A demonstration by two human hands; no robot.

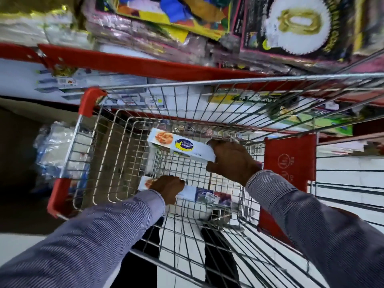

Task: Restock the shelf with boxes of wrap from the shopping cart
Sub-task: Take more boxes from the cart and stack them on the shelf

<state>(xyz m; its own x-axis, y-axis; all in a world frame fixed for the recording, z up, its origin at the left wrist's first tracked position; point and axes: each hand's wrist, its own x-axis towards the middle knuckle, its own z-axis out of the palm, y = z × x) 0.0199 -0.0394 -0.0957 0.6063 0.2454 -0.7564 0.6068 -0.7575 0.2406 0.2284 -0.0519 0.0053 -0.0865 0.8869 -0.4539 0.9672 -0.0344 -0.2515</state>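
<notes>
Both my arms reach down into a wire shopping cart [116, 163] with red corner guards. My right hand [232, 161] grips the near end of a long light-blue box of wrap [176, 143], which carries a food picture and a dark-blue oval logo and is held above the cart floor. My left hand [168, 189] is closed over a second box of wrap [205, 196], lying low in the cart near its front side. Its left end shows a food picture, and its right end has a price label.
A red-edged shelf [145, 65] runs across above the cart, loaded with packaged party goods and a gold "0" balloon pack [299, 23]. Lower shelves behind the cart hold flat boxes [116, 82]. Plastic-wrapped packs [54, 150] lie on the floor at left. A red child-seat flap [288, 154] is at the cart's right.
</notes>
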